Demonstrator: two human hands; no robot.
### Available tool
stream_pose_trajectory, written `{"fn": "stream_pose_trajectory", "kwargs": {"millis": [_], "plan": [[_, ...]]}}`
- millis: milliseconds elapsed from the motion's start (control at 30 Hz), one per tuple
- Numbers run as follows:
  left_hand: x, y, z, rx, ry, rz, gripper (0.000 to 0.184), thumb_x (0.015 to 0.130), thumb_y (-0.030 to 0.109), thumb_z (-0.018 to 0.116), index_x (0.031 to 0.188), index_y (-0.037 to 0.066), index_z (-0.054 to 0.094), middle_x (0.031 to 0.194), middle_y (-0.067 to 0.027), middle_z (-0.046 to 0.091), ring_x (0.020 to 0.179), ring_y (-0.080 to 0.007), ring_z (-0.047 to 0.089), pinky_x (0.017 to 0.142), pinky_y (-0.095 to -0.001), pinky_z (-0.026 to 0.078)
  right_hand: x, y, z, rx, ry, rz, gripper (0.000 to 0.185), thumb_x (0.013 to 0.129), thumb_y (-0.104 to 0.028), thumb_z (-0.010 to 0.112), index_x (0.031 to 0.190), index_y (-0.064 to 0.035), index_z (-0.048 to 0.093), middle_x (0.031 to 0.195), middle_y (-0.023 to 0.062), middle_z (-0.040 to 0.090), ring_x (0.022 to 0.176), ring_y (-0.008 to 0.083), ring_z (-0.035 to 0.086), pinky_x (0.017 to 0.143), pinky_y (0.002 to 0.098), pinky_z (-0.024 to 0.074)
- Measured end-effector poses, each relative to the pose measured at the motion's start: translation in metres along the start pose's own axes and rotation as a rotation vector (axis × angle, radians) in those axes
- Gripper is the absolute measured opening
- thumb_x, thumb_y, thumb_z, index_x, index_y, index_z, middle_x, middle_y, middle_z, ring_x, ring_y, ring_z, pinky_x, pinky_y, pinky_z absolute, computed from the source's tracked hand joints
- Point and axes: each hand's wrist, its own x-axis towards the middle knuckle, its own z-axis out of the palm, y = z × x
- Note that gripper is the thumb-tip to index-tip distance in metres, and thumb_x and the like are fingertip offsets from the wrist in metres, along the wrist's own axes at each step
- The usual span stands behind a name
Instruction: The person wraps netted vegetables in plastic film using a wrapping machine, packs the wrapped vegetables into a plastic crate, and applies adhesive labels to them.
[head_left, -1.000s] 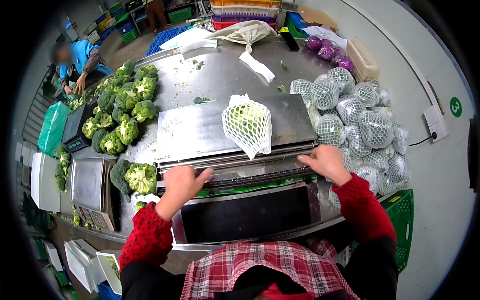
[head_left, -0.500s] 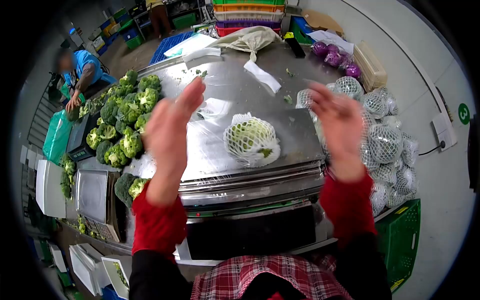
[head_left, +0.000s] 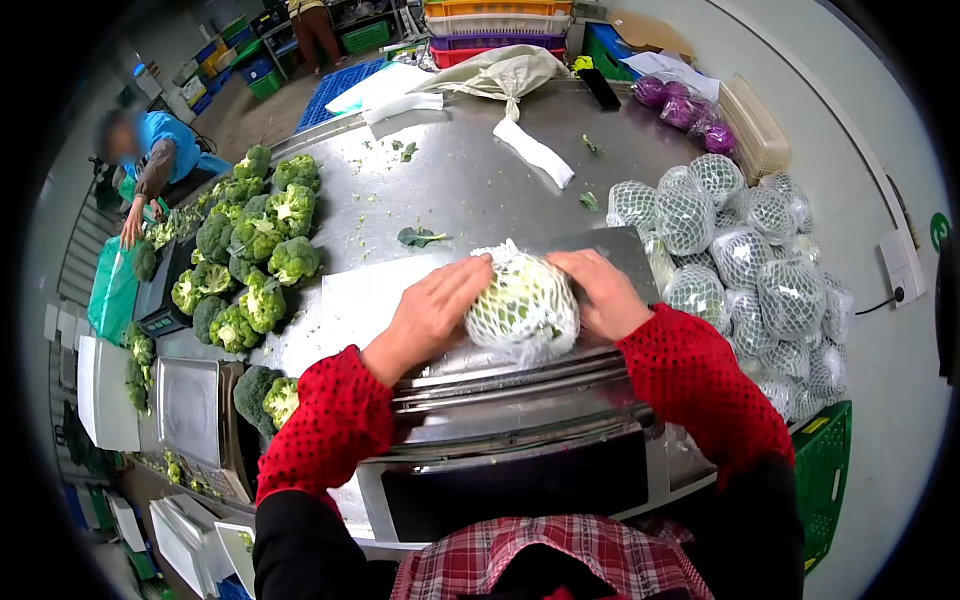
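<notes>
A pale green vegetable head in a white foam net (head_left: 522, 308) sits at the front edge of the steel worktop (head_left: 460, 190), with clear film around it. My left hand (head_left: 432, 308) presses against its left side, fingers together and reaching over the top. On the opposite side, my right hand (head_left: 603, 293) is curved against the net with its fingertips at the upper right. The head is held between both hands; what kind of vegetable it is, the net hides.
Broccoli heads (head_left: 255, 235) are piled at left, near a scale (head_left: 190, 410). Netted, film-wrapped heads (head_left: 740, 260) are heaped at right, beside a green crate (head_left: 825, 480). Purple wrapped vegetables (head_left: 685, 110) lie behind. A person in blue (head_left: 165, 145) reaches toward the broccoli.
Both hands were raised and apart on either side of the netted head. They have come down and inward onto it, and it has shifted slightly to the right.
</notes>
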Motion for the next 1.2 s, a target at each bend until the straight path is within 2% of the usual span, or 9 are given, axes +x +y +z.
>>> {"fn": "stream_pose_trajectory", "kwargs": {"millis": [267, 333, 400, 467, 533, 633, 833, 933, 1200], "plan": [[-0.035, 0.113, -0.08, -0.663, -0.145, -0.392, 0.075, 0.059, 0.024, 0.091, 0.121, -0.004, 0.06, 0.105, -0.0144, 0.07, 0.089, -0.0252, 0.07, 0.082, -0.0342, 0.055, -0.069, -0.122, -0.054, 0.215, -0.379, 0.114, 0.043, 0.077, -0.012, 0.074, 0.117, -0.001, 0.06, 0.098, 0.0166, 0.063, 0.093, 0.0332, 0.062, 0.079, 0.0378, 0.0499], [-0.086, 0.161, -0.073, -1.197, -0.266, -0.941, 0.074, 0.066, 0.03, 0.089, 0.118, -0.011, 0.058, 0.111, -0.0165, 0.069, 0.097, -0.0212, 0.068, 0.086, -0.0333, 0.055, -0.122, -0.144, -0.035, 0.391, -0.396, 0.303, 0.033, 0.086, -0.019, 0.069, 0.111, 0.0014, 0.061, 0.092, 0.0158, 0.067, 0.079, 0.0288, 0.066, 0.073, 0.0355, 0.0517], [-0.119, 0.193, -0.068, -1.064, -0.333, -0.902, 0.059, 0.076, 0.023, 0.082, 0.118, -0.01, 0.058, 0.105, -0.0153, 0.069, 0.092, -0.0211, 0.067, 0.082, -0.035, 0.056, -0.157, -0.158, -0.022, 0.611, -0.487, 0.686, 0.027, 0.095, -0.021, 0.058, 0.108, 0.0019, 0.062, 0.092, 0.012, 0.07, 0.079, 0.021, 0.068, 0.072, 0.0326, 0.0525], [-0.139, 0.217, -0.071, -1.627, -0.203, -1.498, 0.053, 0.082, 0.023, 0.076, 0.12, -0.008, 0.057, 0.101, -0.0157, 0.069, 0.088, -0.0241, 0.067, 0.08, -0.0362, 0.055, -0.19, -0.163, -0.01, 0.989, -0.342, 1.086, 0.03, 0.102, -0.02, 0.044, 0.107, 0.0033, 0.062, 0.093, 0.01, 0.069, 0.083, 0.0167, 0.067, 0.074, 0.0268, 0.0525], [-0.149, 0.233, -0.074, -1.835, 0.093, -1.397, 0.068, 0.095, 0.05, 0.047, 0.131, -0.008, 0.046, 0.115, -0.0198, 0.063, 0.1, -0.0289, 0.065, 0.082, -0.0411, 0.055, -0.203, -0.178, -0.014, 1.271, -0.035, 1.215, 0.025, 0.101, -0.013, 0.046, 0.112, 0.0051, 0.06, 0.094, 0.0112, 0.068, 0.083, 0.0178, 0.067, 0.077, 0.028, 0.0526], [-0.159, 0.254, -0.086, -1.872, 0.33, -1.429, 0.059, 0.097, 0.045, 0.044, 0.131, -0.003, 0.045, 0.125, -0.0212, 0.056, 0.106, -0.0326, 0.063, 0.079, -0.0433, 0.056, -0.211, -0.21, -0.007, 1.066, 0.098, 0.893, 0.022, 0.098, -0.005, 0.05, 0.117, 0.0048, 0.058, 0.095, 0.0131, 0.068, 0.084, 0.0192, 0.067, 0.082, 0.0317, 0.0526], [-0.178, 0.291, -0.086, -1.259, 0.361, -1.732, 0.025, 0.102, 0.024, 0.047, 0.089, 0.004, 0.055, 0.074, -0.0074, 0.062, 0.062, -0.0159, 0.063, 0.055, -0.0285, 0.052, -0.22, -0.195, 0.013, 0.382, 0.269, 0.724, 0.014, 0.099, -0.006, 0.049, 0.095, 0.0008, 0.06, 0.063, 0.0027, 0.059, 0.053, 0.0062, 0.054, 0.049, 0.0213, 0.0444], [-0.169, 0.296, -0.119, -0.964, 0.374, -1.862, 0.03, 0.102, 0.027, 0.047, 0.08, 0.008, 0.052, 0.052, -0.0011, 0.048, 0.038, -0.0099, 0.043, 0.035, -0.0253, 0.034, -0.229, -0.181, -0.017, 0.475, 0.187, 0.883, 0.019, 0.1, -0.015, 0.049, 0.091, -0.0014, 0.059, 0.061, -0.0003, 0.055, 0.048, 0.0036, 0.049, 0.042, 0.0198, 0.0374], [-0.184, 0.303, -0.14, -0.843, -0.273, -1.679, 0.041, 0.095, 0.028, 0.062, 0.063, 0.003, 0.055, 0.049, 0.0037, 0.043, 0.042, -0.0056, 0.037, 0.039, -0.0243, 0.023, -0.27, -0.182, -0.03, 0.816, -0.015, 1.393, 0.029, 0.1, -0.027, 0.05, 0.084, -0.0041, 0.059, 0.057, 0.0024, 0.056, 0.037, 0.0088, 0.047, 0.035, 0.0212, 0.0356]]}}
